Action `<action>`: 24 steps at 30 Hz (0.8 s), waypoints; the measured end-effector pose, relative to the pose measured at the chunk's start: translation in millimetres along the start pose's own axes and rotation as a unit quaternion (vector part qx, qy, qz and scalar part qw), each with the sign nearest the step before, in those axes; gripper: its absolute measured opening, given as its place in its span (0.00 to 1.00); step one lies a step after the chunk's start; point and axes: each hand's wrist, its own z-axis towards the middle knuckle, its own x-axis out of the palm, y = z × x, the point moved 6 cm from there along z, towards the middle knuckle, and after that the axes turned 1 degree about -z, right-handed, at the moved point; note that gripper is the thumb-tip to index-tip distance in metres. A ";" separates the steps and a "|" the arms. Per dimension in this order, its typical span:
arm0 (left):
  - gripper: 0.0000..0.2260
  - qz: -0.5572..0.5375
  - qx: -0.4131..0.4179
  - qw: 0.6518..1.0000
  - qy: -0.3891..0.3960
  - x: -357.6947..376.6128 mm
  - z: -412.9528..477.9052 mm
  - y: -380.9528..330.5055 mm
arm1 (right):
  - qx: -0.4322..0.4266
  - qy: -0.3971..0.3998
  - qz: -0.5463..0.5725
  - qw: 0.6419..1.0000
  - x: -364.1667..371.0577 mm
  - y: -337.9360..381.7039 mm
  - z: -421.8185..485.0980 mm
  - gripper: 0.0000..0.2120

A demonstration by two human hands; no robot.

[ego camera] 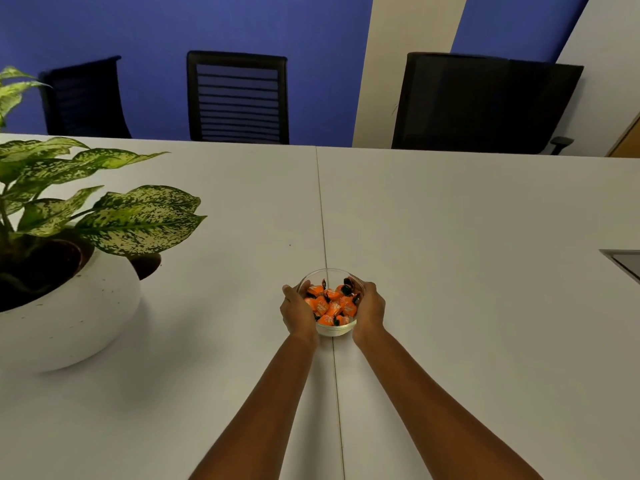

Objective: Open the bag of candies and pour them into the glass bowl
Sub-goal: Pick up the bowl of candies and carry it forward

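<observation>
With both forearms stretched straight out from the bottom of the frame, you have your hands cupped around the glass bowl (pixel 332 327), one on each side. Your left hand (pixel 297 311) wraps the bowl's left wall, thumb tip up near the rim, palm turned inward. Your right hand (pixel 370 308) mirrors it on the right wall, fingers curled round the far side, so how far they reach behind cannot be told. Both hands are closed on the bowl, pressing it between them; wrists roughly level, arms converging slightly toward it.

Candies (pixel 330 304) fill the bowl: orange wrappers with dark twisted ends, heaped close to the rim. Whether the bowl rests on the table or is lifted just clear of it cannot be told.

Bowl sits over the thin seam (pixel 322 216) where two halves of the white table (pixel 467 254) meet; the seam runs away from you between your arms.

Well to your left, a round white pot (pixel 69 323) holds a plant (pixel 114 209) with speckled green leaves, some overhanging the table toward the bowl but well apart from it. A grey inset panel (pixel 623 263) shows at the table's right edge.

Beyond the far edge, three dark office chairs (pixel 239 98) stand against a blue wall (pixel 173 26) with a cream strip.
</observation>
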 end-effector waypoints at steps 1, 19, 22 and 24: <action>0.24 0.002 -0.001 1.000 0.001 0.0 0.7 1.3 | -0.001 -0.002 -0.001 1.000 -0.6 -0.2 0.9 0.12; 0.24 0.010 -0.004 1.000 0.012 4.0 4.9 11.7 | -0.007 0.014 -0.011 1.000 -8.0 -3.4 12.1 0.17; 0.25 0.019 -0.019 1.000 0.015 1.3 1.9 13.4 | -0.012 0.023 -0.012 1.000 -8.9 -1.5 7.8 0.15; 0.26 0.024 -0.006 1.000 0.018 -2.3 0.0 12.9 | -0.015 0.030 -0.005 0.999 -11.4 -0.7 5.5 0.12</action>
